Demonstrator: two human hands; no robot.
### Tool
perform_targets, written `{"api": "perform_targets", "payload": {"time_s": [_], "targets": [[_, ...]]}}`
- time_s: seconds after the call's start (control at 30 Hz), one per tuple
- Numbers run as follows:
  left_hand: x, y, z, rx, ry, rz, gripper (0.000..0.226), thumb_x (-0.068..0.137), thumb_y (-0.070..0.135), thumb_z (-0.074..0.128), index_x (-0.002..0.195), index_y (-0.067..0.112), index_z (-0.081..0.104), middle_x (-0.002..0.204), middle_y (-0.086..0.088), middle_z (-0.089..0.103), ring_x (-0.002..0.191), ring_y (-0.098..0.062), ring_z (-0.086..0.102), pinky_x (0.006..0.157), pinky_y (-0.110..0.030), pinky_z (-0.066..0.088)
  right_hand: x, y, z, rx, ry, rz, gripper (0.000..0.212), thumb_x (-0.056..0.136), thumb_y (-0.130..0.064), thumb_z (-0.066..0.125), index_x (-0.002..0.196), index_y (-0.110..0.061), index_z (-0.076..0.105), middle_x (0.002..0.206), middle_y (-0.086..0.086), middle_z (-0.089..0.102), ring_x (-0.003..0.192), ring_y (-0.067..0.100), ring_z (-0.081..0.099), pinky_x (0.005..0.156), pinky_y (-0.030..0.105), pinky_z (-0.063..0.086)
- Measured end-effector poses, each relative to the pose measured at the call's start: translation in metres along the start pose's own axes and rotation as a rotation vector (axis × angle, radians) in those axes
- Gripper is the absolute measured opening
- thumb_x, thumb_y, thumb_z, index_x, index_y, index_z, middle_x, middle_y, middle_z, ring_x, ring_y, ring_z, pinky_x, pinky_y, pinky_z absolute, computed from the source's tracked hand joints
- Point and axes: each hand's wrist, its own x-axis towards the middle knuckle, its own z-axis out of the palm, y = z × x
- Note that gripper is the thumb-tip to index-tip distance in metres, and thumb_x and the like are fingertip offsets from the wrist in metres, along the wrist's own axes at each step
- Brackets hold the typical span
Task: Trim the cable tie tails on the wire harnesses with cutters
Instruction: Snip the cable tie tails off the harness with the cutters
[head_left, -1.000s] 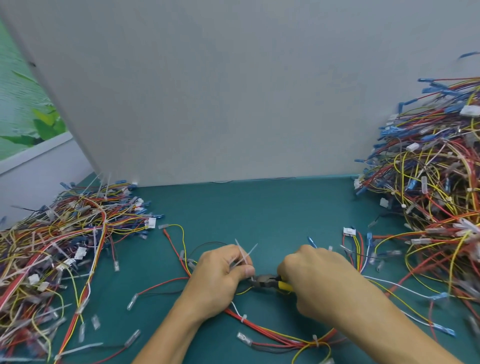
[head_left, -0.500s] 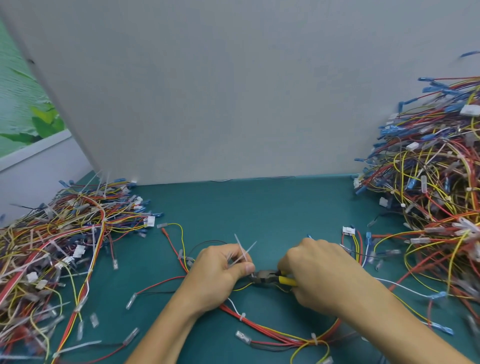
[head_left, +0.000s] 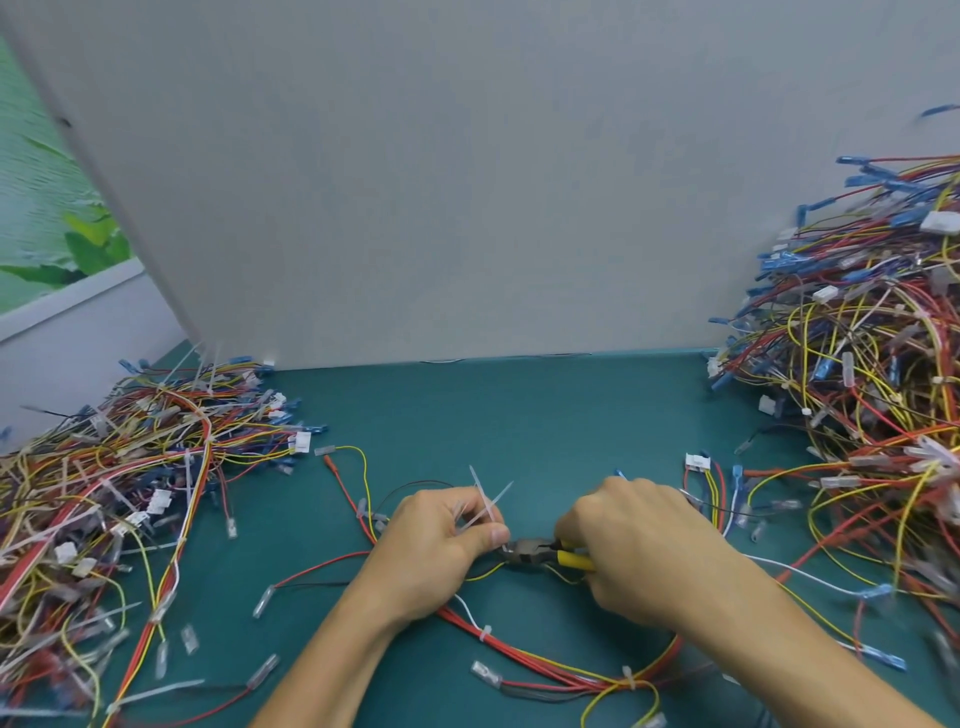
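Scanning from the left pile (head_left: 130, 467), I judge its long-tailed harnesses untrimmed. My left hand (head_left: 441, 540) has its grip pinched on loose tails (head_left: 485, 506) over the harness (head_left: 519, 654) on the table (head_left: 519, 415). The cutters (head_left: 535, 553), gripped by my right hand (head_left: 639, 556), meet a tie. The right pile (head_left: 872, 364) looks trimmed.

A plain grey panel (head_left: 467, 182) filled the upper frame, standing at the back of a teal tabletop (head_left: 519, 415) across the lower half. At far left, a white wall (head_left: 78, 374) ran beneath a green leafy picture (head_left: 52, 228).
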Motion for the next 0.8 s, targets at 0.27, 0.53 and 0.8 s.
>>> {"api": "perform_targets", "payload": {"time_s": [0.27,0.53,0.8], "targets": [[0.000,-0.001,0.000,0.012,0.001,0.000,0.012,0.070,0.041,0.062,0.074,0.030,0.064,0.060,0.008,0.059,0.055,-0.008,0.045,0.064,-0.032,0.042,0.000,0.000,0.001,-0.012,-0.009,-0.007,0.011,0.078,-0.015,0.051,0.079,-0.025,0.046,0.069,0.003,0.031,0.077,0.033,0.051,0.058,0.031,0.028],[-0.001,0.001,-0.003,-0.025,0.004,-0.013,0.011,0.072,0.036,0.063,0.069,0.025,0.065,0.065,0.009,0.064,0.062,-0.005,0.053,0.068,-0.034,0.045,0.001,-0.003,0.001,0.017,-0.052,-0.015,0.010,0.079,-0.016,0.051,0.082,-0.025,0.049,0.072,0.003,0.033,0.083,0.036,0.055,0.060,0.031,0.030],[-0.004,0.012,-0.020,-0.599,0.140,-0.099,0.024,0.099,0.014,0.045,0.076,0.009,0.049,0.053,-0.002,0.026,0.042,-0.008,0.014,0.040,-0.017,0.014,0.004,0.031,0.005,0.116,0.031,0.198,0.010,0.085,-0.027,0.049,0.093,-0.022,0.054,0.102,0.000,0.059,0.102,0.030,0.059,0.068,0.032,0.039]]}}
